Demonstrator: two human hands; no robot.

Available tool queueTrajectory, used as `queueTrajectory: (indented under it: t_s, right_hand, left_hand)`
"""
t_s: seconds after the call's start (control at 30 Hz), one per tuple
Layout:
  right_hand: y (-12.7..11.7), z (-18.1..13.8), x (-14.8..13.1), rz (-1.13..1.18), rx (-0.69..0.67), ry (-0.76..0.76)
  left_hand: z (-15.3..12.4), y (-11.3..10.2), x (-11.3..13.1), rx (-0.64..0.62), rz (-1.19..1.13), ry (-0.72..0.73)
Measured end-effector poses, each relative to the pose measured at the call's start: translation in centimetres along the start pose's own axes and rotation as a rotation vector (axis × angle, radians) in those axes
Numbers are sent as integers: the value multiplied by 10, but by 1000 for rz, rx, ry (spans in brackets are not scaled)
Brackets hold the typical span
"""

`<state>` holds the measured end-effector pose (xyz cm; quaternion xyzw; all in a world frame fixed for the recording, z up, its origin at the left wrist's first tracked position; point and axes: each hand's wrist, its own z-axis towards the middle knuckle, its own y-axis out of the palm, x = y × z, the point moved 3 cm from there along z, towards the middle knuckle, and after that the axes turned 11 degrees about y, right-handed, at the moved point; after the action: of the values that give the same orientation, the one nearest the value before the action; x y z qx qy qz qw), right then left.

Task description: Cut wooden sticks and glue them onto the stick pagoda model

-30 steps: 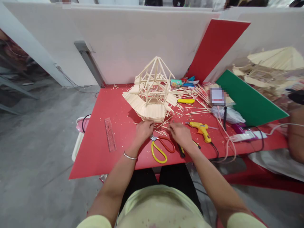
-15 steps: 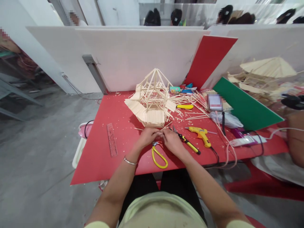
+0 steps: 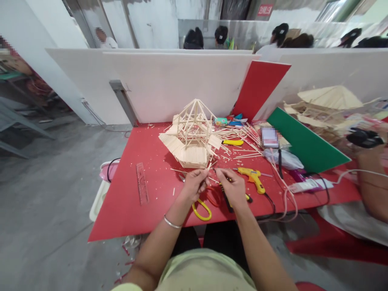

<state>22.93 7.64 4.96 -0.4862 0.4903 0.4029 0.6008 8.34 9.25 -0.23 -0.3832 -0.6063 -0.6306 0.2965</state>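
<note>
Grip of left hand (image 3: 195,182) closed on short pale stick (image 3: 209,166); right hand (image 3: 234,189) just beside, its grip unclear; wooden model (image 3: 194,155) beyond, on red worktop (image 3: 115,218).

The stick model (image 3: 194,156) is matt wood; the glue gun (image 3: 251,174), smooth plastic; the ruler (image 3: 142,184), clear plastic; the bracelet (image 3: 171,223), shiny metal.

No legible text, red wall sign (image 3: 265,10) with white characters too small to read, glue gun label (image 3: 252,172) blurred
</note>
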Motion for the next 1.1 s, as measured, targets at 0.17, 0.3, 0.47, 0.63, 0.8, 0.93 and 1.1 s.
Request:
queueTrajectory:
  t_s: [0.17, 0.3, 0.47, 0.63, 0.8, 0.93, 1.1]
  right_hand:
    - [20, 12, 3, 191, -207, 132]
    - [20, 27, -1, 164, -260, 205]
    - [23, 38, -12, 26, -184, 213]
    - [31, 45, -12, -125, -42, 127]
    - [39, 46, -6, -49, -78, 139]
    - [42, 42, -1, 7, -85, 169]
    - [42, 39, 3, 10, -133, 146]
  left_hand:
    - [3, 22, -7, -40, -124, -128]
    - [11, 16, 1, 123, -64, -37]
    - [31, 6, 5, 237, -68, 25]
    - [50, 13, 1, 285, -156, -61]
    - [56, 21, 6, 355, -207, -80]
    - [55, 25, 14, 402, -243, -10]
    - [56, 24, 15, 458, -248, -9]
